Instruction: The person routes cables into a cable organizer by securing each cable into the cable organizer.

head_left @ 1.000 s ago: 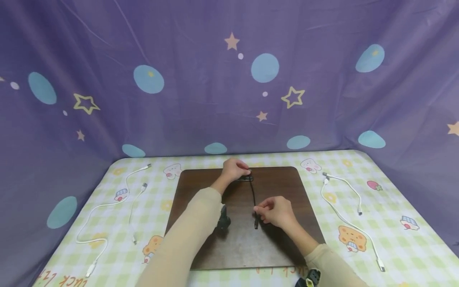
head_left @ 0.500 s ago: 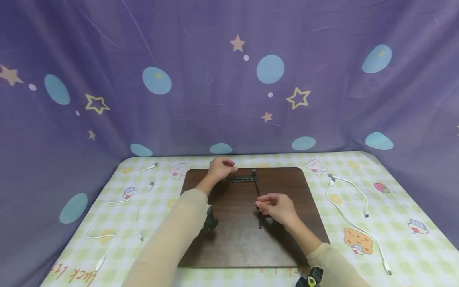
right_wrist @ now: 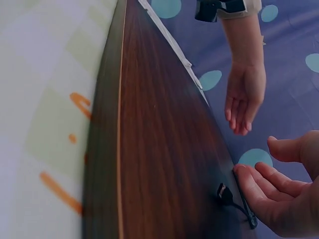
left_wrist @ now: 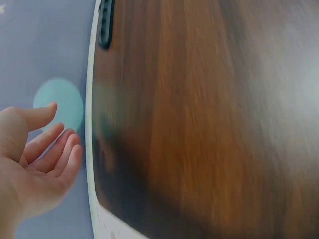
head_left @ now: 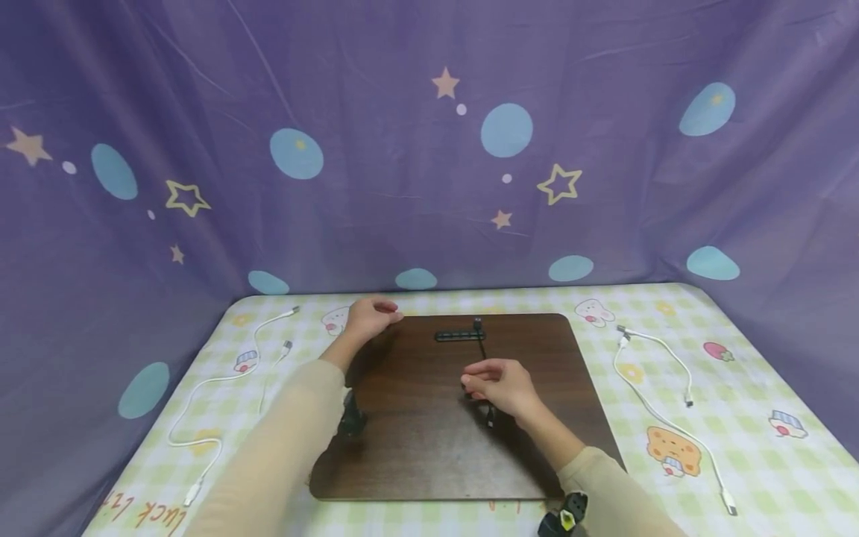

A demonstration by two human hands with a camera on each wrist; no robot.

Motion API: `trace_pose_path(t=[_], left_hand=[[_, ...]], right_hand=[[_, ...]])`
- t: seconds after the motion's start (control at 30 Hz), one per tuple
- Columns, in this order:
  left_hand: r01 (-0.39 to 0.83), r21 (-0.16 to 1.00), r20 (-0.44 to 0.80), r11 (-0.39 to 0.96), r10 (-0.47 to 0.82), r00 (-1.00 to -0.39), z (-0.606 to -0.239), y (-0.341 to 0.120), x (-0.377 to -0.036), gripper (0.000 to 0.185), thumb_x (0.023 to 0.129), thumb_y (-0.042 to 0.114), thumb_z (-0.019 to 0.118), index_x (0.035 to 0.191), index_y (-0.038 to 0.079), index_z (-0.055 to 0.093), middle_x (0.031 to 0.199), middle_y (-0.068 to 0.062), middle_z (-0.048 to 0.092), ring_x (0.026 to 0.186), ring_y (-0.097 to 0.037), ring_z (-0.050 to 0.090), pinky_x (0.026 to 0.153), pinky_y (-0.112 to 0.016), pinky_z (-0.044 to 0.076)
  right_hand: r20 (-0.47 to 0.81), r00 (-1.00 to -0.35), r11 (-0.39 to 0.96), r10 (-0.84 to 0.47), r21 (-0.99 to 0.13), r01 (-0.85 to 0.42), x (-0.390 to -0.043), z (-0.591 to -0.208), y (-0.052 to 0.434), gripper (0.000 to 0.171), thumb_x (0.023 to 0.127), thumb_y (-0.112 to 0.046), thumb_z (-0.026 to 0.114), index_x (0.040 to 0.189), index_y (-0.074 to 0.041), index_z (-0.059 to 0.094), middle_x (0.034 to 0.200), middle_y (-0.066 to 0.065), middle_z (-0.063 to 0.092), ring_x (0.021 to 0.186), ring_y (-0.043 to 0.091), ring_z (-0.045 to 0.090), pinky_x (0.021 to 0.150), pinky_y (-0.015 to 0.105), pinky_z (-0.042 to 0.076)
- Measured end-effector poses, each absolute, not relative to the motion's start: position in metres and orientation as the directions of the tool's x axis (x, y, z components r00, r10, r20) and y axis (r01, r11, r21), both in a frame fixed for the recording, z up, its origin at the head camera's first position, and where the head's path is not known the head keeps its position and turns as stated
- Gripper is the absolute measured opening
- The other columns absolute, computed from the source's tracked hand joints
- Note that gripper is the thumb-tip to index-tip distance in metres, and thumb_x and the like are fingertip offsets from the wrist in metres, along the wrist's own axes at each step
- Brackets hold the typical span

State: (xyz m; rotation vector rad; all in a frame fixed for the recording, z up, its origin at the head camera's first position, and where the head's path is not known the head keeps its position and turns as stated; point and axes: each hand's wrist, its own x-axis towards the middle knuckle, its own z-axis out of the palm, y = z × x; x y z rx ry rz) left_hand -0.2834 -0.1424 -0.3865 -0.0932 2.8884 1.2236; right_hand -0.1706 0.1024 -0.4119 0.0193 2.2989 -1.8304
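Note:
Over the back left corner of the brown wooden board [head_left: 416, 447], my left hand [head_left: 369, 319] hovers with relaxed fingers and nothing in it. The left wrist view also shows that empty left hand [left_wrist: 42, 159]. My right hand [head_left: 499, 384] is above the board's right half, partly covering a short black cable [head_left: 482, 348]. In the right wrist view my right hand's [right_wrist: 284, 184] thumb and fingers stand apart, holding nothing; a small dark plug [right_wrist: 224, 194] lies beyond the fingertips. A black USB hub strip [head_left: 459, 336] lies near the back edge, with the cable's upper plug [head_left: 477, 324] at its right end.
White cables lie on the checked tablecloth: a long one [head_left: 224, 378] and a shorter one [head_left: 275, 363] on the left, a long one [head_left: 637, 391] and a shorter one [head_left: 667, 350] on the right. A purple curtain [head_left: 376, 224] hangs behind the table.
My left hand has let go of the cable's upper plug by the hub and moved left. My right hand has released the cable and shifted slightly left; the cable stays on the board.

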Motion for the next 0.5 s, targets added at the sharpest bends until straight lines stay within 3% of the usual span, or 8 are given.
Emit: trace_pose_path(t=[0.13,0.33,0.5], left_hand=[[-0.095,0.708,-0.048,0.700,-0.087,-0.995,-0.384,-0.166,-0.276,0.033,0.087,0.023,0.069,0.112,0.001,0.068,0.113,-0.018,0.070,0.109,-0.032,0.062,0.102,-0.045,0.047],[-0.154,0.699,-0.092,0.698,-0.125,-0.988,-0.383,-0.198,-0.267,0.036,0.090,0.025,0.066,0.118,0.002,0.065,0.122,-0.019,0.066,0.109,-0.033,0.062,0.097,-0.040,0.052],[-0.180,0.659,-0.099,0.731,-0.153,-0.983,-0.383,-0.223,-0.262,0.037,0.092,0.028,0.063,0.118,0.002,0.064,0.122,-0.020,0.066,0.111,-0.035,0.062,0.103,-0.044,0.048]], right_hand=[[-0.169,-0.974,0.219,-0.150,-0.967,0.134,-0.173,-0.413,0.097,0.024,0.086,-0.010,0.071,0.105,0.004,0.068,0.097,0.021,0.074,0.080,0.020,0.072,0.074,0.033,0.062],[-0.175,-0.965,0.164,-0.195,-0.976,0.144,-0.176,-0.415,0.085,0.027,0.085,-0.005,0.070,0.107,0.010,0.066,0.096,0.023,0.073,0.080,0.020,0.073,0.075,0.034,0.062],[-0.175,-0.959,0.153,-0.221,-0.978,0.143,-0.176,-0.416,0.073,0.028,0.085,-0.004,0.070,0.108,0.010,0.066,0.097,0.024,0.073,0.083,0.023,0.074,0.076,0.033,0.062]])
